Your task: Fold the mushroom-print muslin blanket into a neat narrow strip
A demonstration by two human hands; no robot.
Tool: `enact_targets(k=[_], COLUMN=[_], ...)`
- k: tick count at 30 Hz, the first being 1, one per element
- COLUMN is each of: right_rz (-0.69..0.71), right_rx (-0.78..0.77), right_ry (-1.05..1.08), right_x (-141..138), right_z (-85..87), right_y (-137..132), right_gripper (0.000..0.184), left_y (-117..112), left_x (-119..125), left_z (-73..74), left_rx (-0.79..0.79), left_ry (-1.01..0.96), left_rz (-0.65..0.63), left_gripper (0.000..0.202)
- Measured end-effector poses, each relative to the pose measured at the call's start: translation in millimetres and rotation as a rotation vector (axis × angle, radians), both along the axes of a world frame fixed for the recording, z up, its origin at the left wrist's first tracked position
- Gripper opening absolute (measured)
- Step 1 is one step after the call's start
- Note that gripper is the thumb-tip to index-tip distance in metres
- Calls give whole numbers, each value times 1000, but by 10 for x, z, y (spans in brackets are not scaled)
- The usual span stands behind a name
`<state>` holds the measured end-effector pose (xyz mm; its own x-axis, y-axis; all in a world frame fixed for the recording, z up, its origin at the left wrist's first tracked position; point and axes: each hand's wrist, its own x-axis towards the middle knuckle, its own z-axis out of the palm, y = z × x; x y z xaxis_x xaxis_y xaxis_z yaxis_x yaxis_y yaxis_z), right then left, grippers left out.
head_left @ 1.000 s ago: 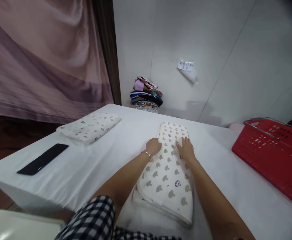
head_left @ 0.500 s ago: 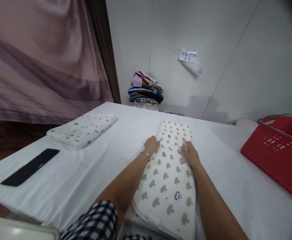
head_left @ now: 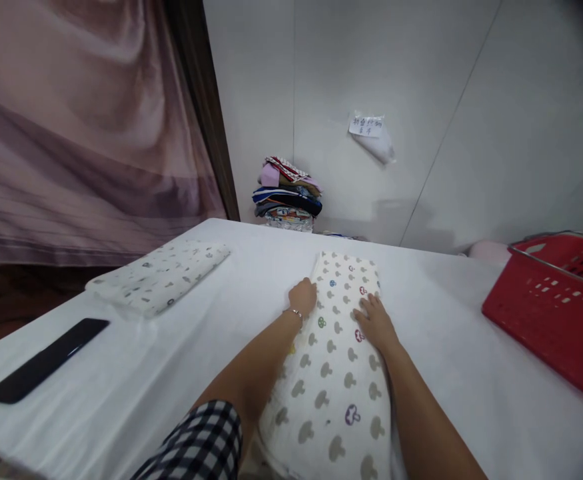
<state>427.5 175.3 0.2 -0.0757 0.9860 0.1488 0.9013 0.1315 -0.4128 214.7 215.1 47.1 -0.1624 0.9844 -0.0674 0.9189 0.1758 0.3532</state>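
Observation:
A long folded white cloth (head_left: 331, 373) printed with grey and a few coloured mushrooms stretches away from me on the white-covered table. At its left edge, toward the far end, is my left hand (head_left: 303, 297), fingers curled in against the cloth and partly hidden; it looks closed on that edge. My right hand (head_left: 377, 323) rests palm down on top of the cloth near the right edge, fingers apart. The near end of the cloth runs out of the bottom of the view, its layers showing at the lower left.
Another folded white cloth (head_left: 164, 275) with small dark prints lies on the left, beyond a flat black object (head_left: 46, 360). A red basket (head_left: 546, 307) with a metal handle stands at the right. Past the table's far edge are stacked fabrics (head_left: 287, 197) against the wall.
The camera view has shifted slightly, so the table and cloths sit lower in the picture. Both hands stay at about the same places on the mushroom-print cloth; the right fingers look a little more spread.

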Motion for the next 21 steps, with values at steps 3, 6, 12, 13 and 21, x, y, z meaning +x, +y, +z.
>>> enact_targets(k=[3,6,12,13,21], right_rz=[-12,-76,-126,-142,-202], right_rx=[14,64,63,74,42], right_ry=[58,141,346,378,409], right_x=[12,22,46,49,39], right_z=[-13,-31,-85,-88,-35], right_y=[13,33,74,78,70], right_gripper=[50,55,60,60,62], left_y=[3,26,138,148,228], left_x=[6,-12,-4,1,-17], left_z=[-41,-31,-13,-21,-50], left_rx=[1,-10,9,11,25], left_ry=[19,35,67,72,92], left_rz=[-5,-1,-8,-8,-12], left_gripper=[33,34,38,36,34])
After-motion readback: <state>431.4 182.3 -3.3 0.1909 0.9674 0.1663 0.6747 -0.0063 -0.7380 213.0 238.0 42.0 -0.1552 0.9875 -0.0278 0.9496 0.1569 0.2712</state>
